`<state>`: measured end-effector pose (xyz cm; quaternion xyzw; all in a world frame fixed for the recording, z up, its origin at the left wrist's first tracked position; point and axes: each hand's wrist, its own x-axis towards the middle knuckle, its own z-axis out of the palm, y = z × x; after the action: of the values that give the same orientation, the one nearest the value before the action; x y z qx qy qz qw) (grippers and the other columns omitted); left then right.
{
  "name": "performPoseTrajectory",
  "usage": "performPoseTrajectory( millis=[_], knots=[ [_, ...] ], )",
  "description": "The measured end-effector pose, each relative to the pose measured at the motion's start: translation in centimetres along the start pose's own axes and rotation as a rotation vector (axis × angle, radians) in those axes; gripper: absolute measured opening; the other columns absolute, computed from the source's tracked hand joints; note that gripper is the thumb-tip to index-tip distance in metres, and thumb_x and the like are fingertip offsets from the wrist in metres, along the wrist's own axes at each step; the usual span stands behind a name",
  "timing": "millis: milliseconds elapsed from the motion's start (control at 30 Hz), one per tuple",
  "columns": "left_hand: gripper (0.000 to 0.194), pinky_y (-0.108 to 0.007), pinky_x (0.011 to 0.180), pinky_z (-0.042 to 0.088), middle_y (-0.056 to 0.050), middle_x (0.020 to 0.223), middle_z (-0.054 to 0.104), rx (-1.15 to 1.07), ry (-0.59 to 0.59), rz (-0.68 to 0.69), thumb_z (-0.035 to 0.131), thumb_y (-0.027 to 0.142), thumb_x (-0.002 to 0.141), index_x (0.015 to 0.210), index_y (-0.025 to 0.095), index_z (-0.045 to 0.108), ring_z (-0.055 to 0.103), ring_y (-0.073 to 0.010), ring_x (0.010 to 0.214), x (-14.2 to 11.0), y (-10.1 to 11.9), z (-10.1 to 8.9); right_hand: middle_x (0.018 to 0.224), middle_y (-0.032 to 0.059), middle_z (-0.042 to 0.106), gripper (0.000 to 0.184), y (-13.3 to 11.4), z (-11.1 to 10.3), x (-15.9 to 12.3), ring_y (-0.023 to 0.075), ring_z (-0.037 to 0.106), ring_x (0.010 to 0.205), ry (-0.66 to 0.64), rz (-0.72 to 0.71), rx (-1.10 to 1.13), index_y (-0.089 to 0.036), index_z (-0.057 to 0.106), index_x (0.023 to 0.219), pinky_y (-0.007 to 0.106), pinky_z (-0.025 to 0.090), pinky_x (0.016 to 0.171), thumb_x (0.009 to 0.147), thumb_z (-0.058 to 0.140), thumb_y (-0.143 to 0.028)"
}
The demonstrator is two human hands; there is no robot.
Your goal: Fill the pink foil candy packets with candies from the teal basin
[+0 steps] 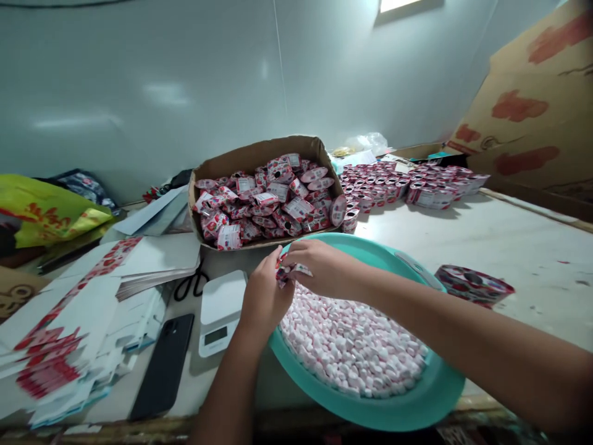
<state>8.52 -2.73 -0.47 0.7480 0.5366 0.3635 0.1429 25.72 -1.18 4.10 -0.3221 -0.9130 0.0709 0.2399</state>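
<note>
My left hand point(267, 290) and my right hand point(309, 262) meet over the upper left rim of a teal basin point(370, 420). Between them is a small red and pink printed candy box point(280, 273), mostly hidden by my fingers. The left fingers wrap round it from the side, while the right ones grip it from above. Pink and white candies point(356, 346) fill the basin below. Just behind my hands stands a cardboard carton point(191, 204) heaped with similar printed candy boxes point(278, 201).
Left of the basin lie a white digital scale point(222, 303), a black phone point(163, 364), black scissors point(191, 283) and flat printed card sheets point(157, 254). Rows of open-topped boxes point(393, 182) stand at the back right. One box point(472, 285) sits right of the basin.
</note>
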Motion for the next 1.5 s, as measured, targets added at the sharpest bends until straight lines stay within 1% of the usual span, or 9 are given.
performPoseTrajectory(
  millis=[200,333,500,700,933,1133,1367,1433,1500],
  knots=[
    [0.059,-0.04,0.105,0.05,-0.017,0.136,0.061,0.006,0.038,0.001,0.062,0.029,0.084,0.139,0.01,0.052,0.06,-0.0287,0.124,-0.1,0.2,-0.2,0.097,0.0106,0.064,0.02,2.7,0.0,0.2,0.0203,0.061,0.091,0.079,0.093,-0.028,-0.013,0.071,0.098,0.031,0.047,0.079,0.088,0.055,-0.009],
    [0.058,-0.042,0.106,0.049,-0.017,0.136,0.061,0.026,0.013,0.012,0.06,0.029,0.084,0.138,0.009,0.053,0.059,-0.0293,0.124,-0.1,0.0,-0.2,0.094,0.0104,0.064,0.025,1.8,0.6,0.2,0.0196,0.06,0.086,0.042,0.041,-0.06,-0.014,0.071,0.091,0.032,0.047,0.079,0.084,0.05,-0.003],
    [0.063,-0.04,0.107,0.049,-0.017,0.138,0.06,0.028,-0.01,0.002,0.056,0.019,0.08,0.142,0.01,0.049,0.058,-0.0282,0.126,-0.2,0.0,-0.1,0.099,0.0076,0.067,0.024,0.2,0.3,0.1,0.0172,0.062,0.093,0.005,-0.067,0.175,-0.018,0.071,0.095,0.029,0.05,0.083,0.086,0.052,-0.005],
    [0.062,-0.04,0.107,0.049,-0.015,0.138,0.06,0.026,0.009,0.035,0.056,0.021,0.081,0.142,0.013,0.049,0.058,-0.0279,0.126,-0.2,-0.2,-0.1,0.095,0.0081,0.067,0.019,1.0,0.1,0.3,0.0173,0.062,0.09,0.04,-0.079,0.242,-0.017,0.073,0.094,0.029,0.049,0.08,0.089,0.057,-0.009],
    [0.063,-0.037,0.101,0.052,-0.013,0.135,0.063,0.049,-0.033,0.03,0.055,0.017,0.08,0.143,0.015,0.049,0.061,-0.027,0.122,-0.3,-0.1,0.0,0.086,0.004,0.069,0.012,0.6,1.3,0.7,0.0157,0.062,0.082,0.04,0.059,0.338,-0.018,0.074,0.082,0.027,0.048,0.075,0.084,0.066,-0.009],
    [0.064,-0.041,0.105,0.049,-0.016,0.139,0.059,0.041,-0.013,0.046,0.059,0.025,0.084,0.146,0.014,0.044,0.059,-0.0293,0.125,-0.4,-0.1,-0.2,0.087,0.004,0.064,0.008,1.4,1.7,0.6,0.0153,0.061,0.082,0.218,0.219,0.364,-0.018,0.071,0.077,0.027,0.048,0.076,0.08,0.067,-0.012],
    [0.063,-0.041,0.101,0.053,-0.013,0.137,0.061,-0.007,0.014,0.012,0.063,0.031,0.086,0.145,0.02,0.044,0.061,-0.029,0.122,-0.4,0.1,-0.1,0.105,0.0076,0.065,0.018,3.4,2.1,0.9,0.0182,0.062,0.098,0.288,0.197,0.332,-0.019,0.072,0.101,0.031,0.051,0.085,0.088,0.061,-0.018],
    [0.063,-0.04,0.099,0.054,-0.011,0.134,0.063,-0.029,0.08,-0.033,0.065,0.032,0.086,0.145,0.024,0.044,0.063,-0.0277,0.118,-0.4,0.1,-0.3,0.11,0.0083,0.065,0.023,4.3,2.0,0.9,0.0184,0.063,0.099,0.23,0.303,0.282,-0.018,0.069,0.11,0.03,0.051,0.085,0.091,0.058,-0.021],
    [0.066,-0.038,0.098,0.054,-0.01,0.131,0.064,-0.046,0.186,-0.068,0.067,0.033,0.085,0.145,0.026,0.042,0.066,-0.0255,0.114,-0.4,0.0,-1.0,0.114,0.0101,0.067,0.029,5.1,2.0,0.6,0.0189,0.064,0.097,0.042,0.406,0.191,-0.017,0.066,0.118,0.03,0.052,0.082,0.094,0.052,-0.026]
  ],
)
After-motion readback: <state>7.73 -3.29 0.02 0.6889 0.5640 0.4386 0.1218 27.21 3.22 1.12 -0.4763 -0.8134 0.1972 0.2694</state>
